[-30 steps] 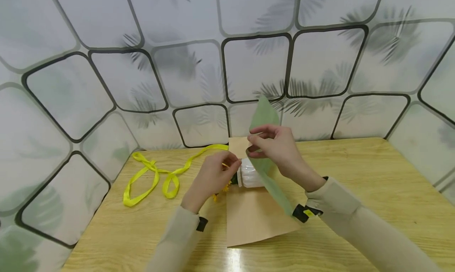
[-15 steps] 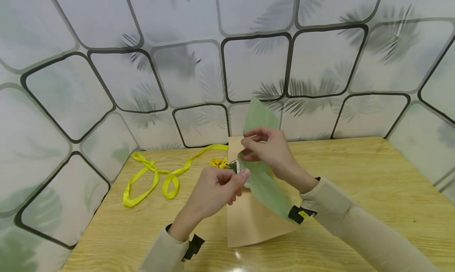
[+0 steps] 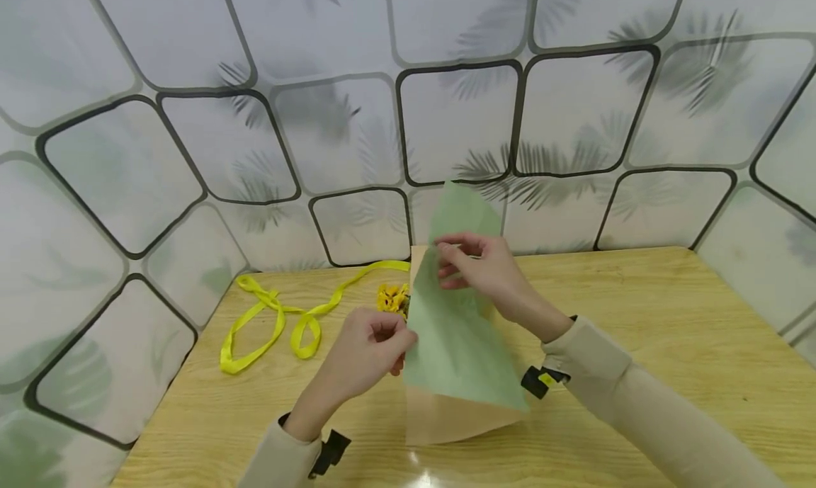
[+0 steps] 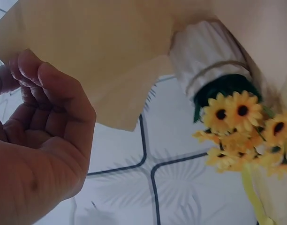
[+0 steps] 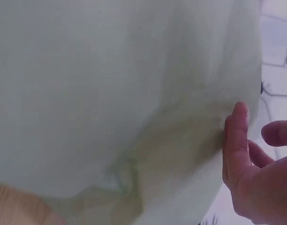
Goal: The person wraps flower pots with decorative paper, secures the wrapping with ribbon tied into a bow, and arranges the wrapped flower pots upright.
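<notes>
Head view, mid-frame: we see the left grip (image 3: 360,350) pinching green paper (image 3: 454,353), likely holding it spread; the right grip (image 3: 479,272), fingers relaxed, touches it, perhaps steadying it.

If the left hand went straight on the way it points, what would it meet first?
Most likely the green sheet, whose edge the left hand seems to pinch; depth beyond is unclear.
</notes>
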Motion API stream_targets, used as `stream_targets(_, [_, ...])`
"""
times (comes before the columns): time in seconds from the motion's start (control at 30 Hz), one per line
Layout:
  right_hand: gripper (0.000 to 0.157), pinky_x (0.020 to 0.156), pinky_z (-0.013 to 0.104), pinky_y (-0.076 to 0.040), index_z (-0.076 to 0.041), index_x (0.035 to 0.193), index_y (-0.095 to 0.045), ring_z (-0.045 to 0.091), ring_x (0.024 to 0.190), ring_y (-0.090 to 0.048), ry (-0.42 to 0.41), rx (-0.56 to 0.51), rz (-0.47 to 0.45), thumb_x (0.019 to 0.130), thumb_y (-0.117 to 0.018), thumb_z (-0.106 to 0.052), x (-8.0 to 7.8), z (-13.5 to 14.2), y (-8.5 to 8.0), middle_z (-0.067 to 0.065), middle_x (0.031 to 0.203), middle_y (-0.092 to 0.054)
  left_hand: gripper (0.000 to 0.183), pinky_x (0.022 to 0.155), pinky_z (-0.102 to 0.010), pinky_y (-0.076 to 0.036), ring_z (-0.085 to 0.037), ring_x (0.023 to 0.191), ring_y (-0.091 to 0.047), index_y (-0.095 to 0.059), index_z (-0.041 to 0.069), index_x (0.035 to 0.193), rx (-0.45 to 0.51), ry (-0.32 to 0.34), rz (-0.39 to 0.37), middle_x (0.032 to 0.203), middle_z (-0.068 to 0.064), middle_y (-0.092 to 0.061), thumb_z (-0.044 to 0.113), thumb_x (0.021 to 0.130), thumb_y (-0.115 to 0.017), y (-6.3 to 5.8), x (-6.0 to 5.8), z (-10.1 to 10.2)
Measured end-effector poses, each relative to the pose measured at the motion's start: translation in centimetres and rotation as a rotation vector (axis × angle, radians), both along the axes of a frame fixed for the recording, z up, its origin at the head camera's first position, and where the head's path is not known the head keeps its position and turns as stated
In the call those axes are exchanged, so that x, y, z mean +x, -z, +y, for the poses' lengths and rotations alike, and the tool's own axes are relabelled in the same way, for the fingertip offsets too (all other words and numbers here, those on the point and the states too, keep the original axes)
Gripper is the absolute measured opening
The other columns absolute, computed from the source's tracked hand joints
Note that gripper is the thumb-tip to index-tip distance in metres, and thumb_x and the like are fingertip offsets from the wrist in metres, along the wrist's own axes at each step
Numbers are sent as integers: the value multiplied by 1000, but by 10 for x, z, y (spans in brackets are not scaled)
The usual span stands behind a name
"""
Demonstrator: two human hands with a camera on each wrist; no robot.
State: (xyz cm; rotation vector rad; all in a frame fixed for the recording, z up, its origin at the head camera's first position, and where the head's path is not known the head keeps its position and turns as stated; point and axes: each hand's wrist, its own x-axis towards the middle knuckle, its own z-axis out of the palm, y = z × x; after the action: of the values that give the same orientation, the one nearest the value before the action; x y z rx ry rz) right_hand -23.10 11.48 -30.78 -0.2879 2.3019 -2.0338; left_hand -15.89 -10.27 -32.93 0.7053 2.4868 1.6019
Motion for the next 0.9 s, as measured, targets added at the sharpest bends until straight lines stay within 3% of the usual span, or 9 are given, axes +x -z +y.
stream_targets(0.17, [36,90,38,-60,-7,137,-65,28,111,-68,67,208,94,106,-57,-24,-13,17,18,18,127,-69,39,44,-26,-40,-12,46,-52,-53,1,60,-36,-15,-64,53,-6,-55,10,97,-59,11,3,-16])
stream_targets(0.33, [44,107,54,-47,-9,144,-59,40,134,-53,210,404,164,104,-55,-25,-27,37,42,21,145,-58,41,53,-29,-52,-10,51,-52,-54,-4,66,-44,8,-124,57,-11,-56,15,101,-60,19,7,-26])
stream_targets(0.43, [54,108,59,-46,-10,155,-44,46,138,-47,245,417,121,105,-53,-29,-35,48,52,27,153,-46,37,57,-31,-56,-10,54,-53,-59,-2,71,-50,1,-143,60,-11,-57,18,102,-60,22,8,-28])
stream_targets(0.57, [66,98,53,-56,-10,162,-28,45,129,-57,251,368,4,106,-51,-35,-43,55,60,29,150,-48,30,57,-28,-54,-12,58,-55,-63,4,81,-60,-4,-136,66,-8,-59,23,104,-59,24,12,-24])
stream_targets(0.7, [71,94,49,-59,-5,162,-26,42,121,-63,274,331,-92,104,-53,-37,-51,58,63,29,144,-55,31,53,-25,-49,-11,60,-56,-61,7,91,-65,25,-97,70,-9,-58,32,108,-54,25,18,-20])
stream_targets(0.9, [80,94,46,-60,3,160,-20,43,130,-57,276,313,-211,104,-51,-45,-59,61,68,31,153,-43,31,64,-33,-60,-12,68,-66,-58,4,102,1,91,-77,80,-11,-62,30,111,-45,27,24,-17])
